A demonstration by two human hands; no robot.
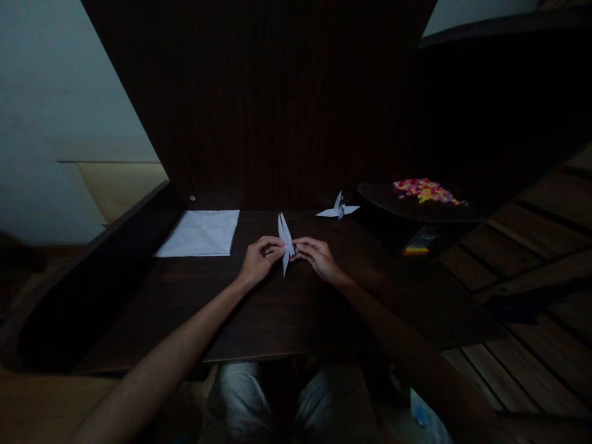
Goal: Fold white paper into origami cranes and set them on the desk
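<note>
A white folded paper piece (285, 237), narrow with pointed ends like a partly shaped origami crane, is held upright above the dark desk between both hands. My left hand (261, 258) pinches its left side with thumb and fingers. From the other side, my right hand (318, 256) grips the right edge, its fingertips partly behind the paper. A folded paper crane (340, 210) with spread wings stands at the back of the desk, to the right of my hands. Creased white square sheets (203, 233) lie to the left.
A raised corner shelf (374, 196) at the right bears a heap of small pink, red and yellow pieces (425, 190). Beneath it sits a small yellow-orange object (415, 250). A dark panel (259, 111) rises behind the desk (277, 320), and a low side board (92, 265) bounds its left.
</note>
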